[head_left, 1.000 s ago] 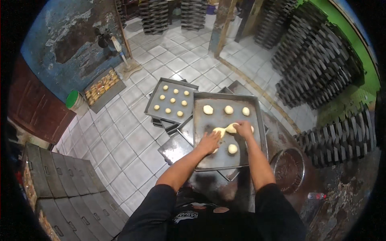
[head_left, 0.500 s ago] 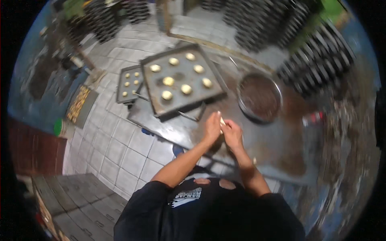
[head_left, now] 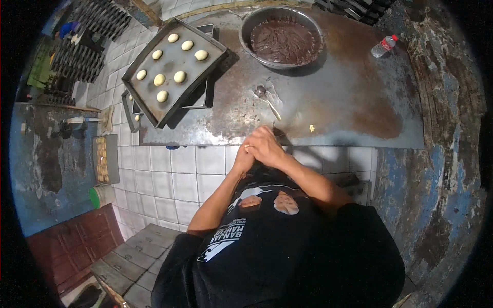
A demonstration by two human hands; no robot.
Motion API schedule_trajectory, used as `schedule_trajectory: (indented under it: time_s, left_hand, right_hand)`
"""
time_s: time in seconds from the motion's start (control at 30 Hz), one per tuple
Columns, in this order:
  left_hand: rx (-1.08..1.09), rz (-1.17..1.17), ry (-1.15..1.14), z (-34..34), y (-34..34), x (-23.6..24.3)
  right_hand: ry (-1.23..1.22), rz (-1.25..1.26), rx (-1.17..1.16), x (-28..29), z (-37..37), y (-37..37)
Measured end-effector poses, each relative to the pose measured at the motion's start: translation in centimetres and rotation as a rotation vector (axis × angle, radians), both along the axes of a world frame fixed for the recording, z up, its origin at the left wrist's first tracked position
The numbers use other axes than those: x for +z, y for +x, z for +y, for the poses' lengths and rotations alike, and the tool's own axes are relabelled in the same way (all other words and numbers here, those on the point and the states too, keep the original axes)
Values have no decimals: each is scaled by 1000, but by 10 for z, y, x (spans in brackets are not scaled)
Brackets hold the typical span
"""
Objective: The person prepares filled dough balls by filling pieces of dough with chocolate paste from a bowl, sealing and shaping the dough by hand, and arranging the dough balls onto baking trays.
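Close to my body, at the table's near edge, my left hand and my right hand are pressed together. The right lies over the left, with fingers closed. A small bit of pale dough shows between them; the rest is hidden by the fingers. Just beyond them a spoon lies on the metal table, dark paste in its bowl. Farther back stands a round metal basin of dark brown paste. To the left, a baking tray carries several pale dough balls.
The baking tray rests tilted on another dark tray. A red-capped plastic bottle stands at the table's far right, and a yellowish dough scrap lies near the front edge. A worn blue wall borders the right side.
The view has turned and shifted, so the table now lies straight across. My hands have closed tighter over the dough, which showed more before. The spoon has come into clear view.
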State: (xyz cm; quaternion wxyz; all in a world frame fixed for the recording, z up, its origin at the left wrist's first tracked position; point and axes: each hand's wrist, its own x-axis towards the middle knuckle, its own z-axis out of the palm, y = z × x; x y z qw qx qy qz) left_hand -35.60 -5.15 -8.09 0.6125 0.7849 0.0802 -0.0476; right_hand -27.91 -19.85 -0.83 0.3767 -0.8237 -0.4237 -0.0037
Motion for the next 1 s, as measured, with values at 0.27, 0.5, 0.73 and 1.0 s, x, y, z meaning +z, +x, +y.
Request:
schedule_trajectory:
  time_s: [0.27,0.5,0.73,1.0]
  left_hand:
    - [81,120,-401,35,97,95]
    - [38,101,-314,95,199,111]
    - [-29,72,-58,124,282,116]
    - [50,-11,-120,128,325,80]
  right_hand:
    - [-542,253,-562,-86,7,127]
    - [-624,446,-313,-63,22,161]
    - [-119,506,-611,40,42,293]
    - [-4,812,-447,-28,32,371]
